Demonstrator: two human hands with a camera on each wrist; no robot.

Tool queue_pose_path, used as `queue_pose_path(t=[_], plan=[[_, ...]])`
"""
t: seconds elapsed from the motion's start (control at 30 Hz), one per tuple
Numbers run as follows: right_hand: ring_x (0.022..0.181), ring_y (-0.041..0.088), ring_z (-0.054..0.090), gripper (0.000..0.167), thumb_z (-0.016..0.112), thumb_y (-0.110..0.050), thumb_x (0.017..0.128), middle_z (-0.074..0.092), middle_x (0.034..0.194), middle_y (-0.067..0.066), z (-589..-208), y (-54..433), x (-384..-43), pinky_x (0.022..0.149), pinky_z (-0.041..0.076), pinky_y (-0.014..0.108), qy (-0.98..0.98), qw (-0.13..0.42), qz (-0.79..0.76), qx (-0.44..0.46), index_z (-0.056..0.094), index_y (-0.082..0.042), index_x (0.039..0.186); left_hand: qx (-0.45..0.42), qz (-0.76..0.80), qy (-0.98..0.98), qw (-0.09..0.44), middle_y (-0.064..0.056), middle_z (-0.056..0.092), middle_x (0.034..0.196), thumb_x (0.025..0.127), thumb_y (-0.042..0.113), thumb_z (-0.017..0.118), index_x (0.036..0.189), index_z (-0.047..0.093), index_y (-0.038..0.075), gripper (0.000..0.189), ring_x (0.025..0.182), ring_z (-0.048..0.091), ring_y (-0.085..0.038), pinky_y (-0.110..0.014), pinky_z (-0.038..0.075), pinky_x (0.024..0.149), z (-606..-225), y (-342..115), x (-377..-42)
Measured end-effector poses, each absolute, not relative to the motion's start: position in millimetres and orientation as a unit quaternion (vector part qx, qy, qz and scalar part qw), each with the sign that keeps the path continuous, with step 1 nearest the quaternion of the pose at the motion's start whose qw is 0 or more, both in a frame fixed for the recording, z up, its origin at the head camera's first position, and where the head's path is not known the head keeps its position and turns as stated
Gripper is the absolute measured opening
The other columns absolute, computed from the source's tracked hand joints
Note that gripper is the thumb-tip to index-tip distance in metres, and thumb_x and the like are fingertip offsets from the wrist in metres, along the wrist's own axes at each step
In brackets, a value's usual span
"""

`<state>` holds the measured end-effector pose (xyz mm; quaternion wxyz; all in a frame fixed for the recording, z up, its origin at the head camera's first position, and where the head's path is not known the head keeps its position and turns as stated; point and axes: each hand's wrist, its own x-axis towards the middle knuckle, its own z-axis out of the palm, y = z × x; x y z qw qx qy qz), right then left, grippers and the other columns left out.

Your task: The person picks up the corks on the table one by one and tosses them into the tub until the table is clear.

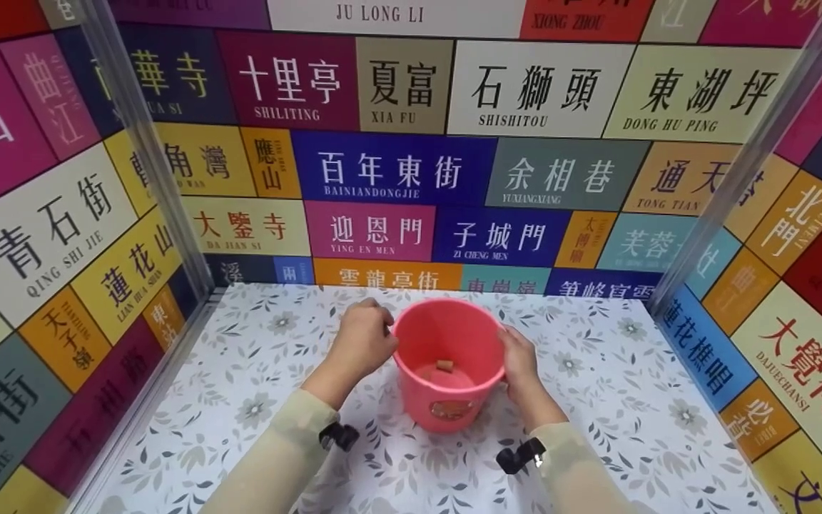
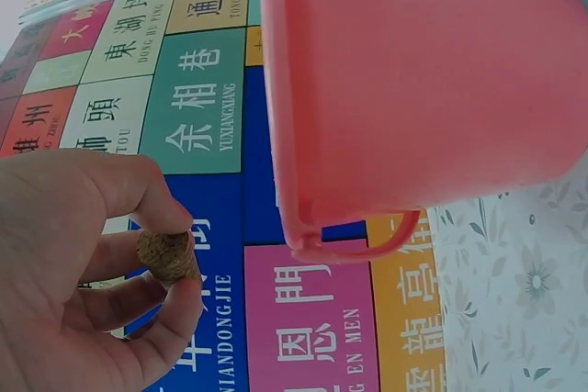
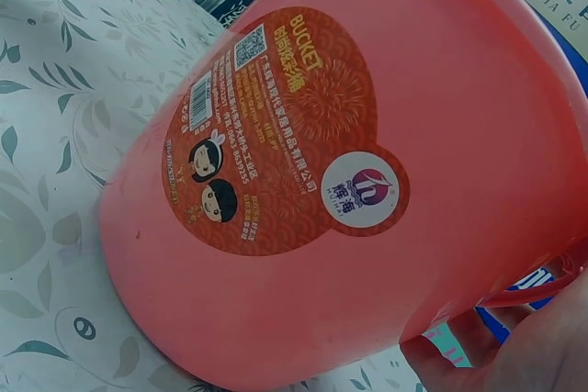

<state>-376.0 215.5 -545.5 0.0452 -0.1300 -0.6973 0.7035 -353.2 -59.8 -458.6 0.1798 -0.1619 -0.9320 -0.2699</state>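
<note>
A pink plastic bucket (image 1: 418, 396) with a red printed sticker (image 3: 294, 126) stands between my hands on the patterned surface. Inside it, at the bottom, lies a small brown cork (image 1: 444, 365). My left hand (image 1: 362, 339), raised beside the rim on the left, pinches another cork (image 2: 168, 256) between thumb and fingers, apart from the bucket wall. On the opposite side, my right hand (image 1: 523, 360) holds the bucket by its side near the small loop handle (image 3: 537, 293). A matching loop handle (image 2: 390, 243) sticks out on the left side.
White cloth with grey leaves and flowers (image 1: 261, 407) covers the tabletop. Panels of colourful place-name signs (image 1: 389, 168) rise at the back and along both sides, with clear strips at the corners. A dark wrist mount (image 1: 521, 457) sits by the right sleeve.
</note>
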Motion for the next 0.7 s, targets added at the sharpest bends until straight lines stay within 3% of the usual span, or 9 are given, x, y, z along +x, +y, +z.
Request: queue_pose_path(t=[0.23,0.5,0.7], plan=[[0.127,0.035,0.065,0.047,0.049,-0.032,0.111,0.062,0.147,0.025,-545.5,216.7,-374.9,0.104,0.058,0.042,-0.709,0.043,0.69,-0.139,0.059,-0.006,0.15,-0.18,-0.266,-0.93,0.181,-0.012,0.069,0.086,0.08,0.002,0.076,0.086,0.08,-0.001,0.008,0.085,0.063,-0.03,-0.043,0.057,0.077,-451.1,-51.4,-359.9],[0.133,0.037,0.062,0.047,0.048,-0.03,0.112,0.06,0.15,0.024,-543.9,216.0,-376.3,0.113,0.053,0.049,-0.701,0.035,0.699,-0.139,0.058,-0.006,0.152,-0.185,-0.265,-0.932,0.163,-0.009,0.065,0.083,0.08,0.004,0.073,0.077,0.075,0.003,0.004,0.079,0.057,-0.022,-0.035,0.051,0.069,-444.3,-37.2,-368.4],[0.134,0.039,0.062,0.047,0.048,-0.029,0.111,0.061,0.15,0.024,-546.9,217.7,-376.5,0.113,0.053,0.05,-0.699,0.035,0.702,-0.134,0.058,-0.006,0.151,-0.186,-0.283,-0.929,0.147,-0.003,0.056,0.073,0.079,0.003,0.074,0.068,0.065,0.008,0.015,0.072,0.048,-0.018,-0.032,0.04,0.064,-439.7,-28.1,-373.5]])
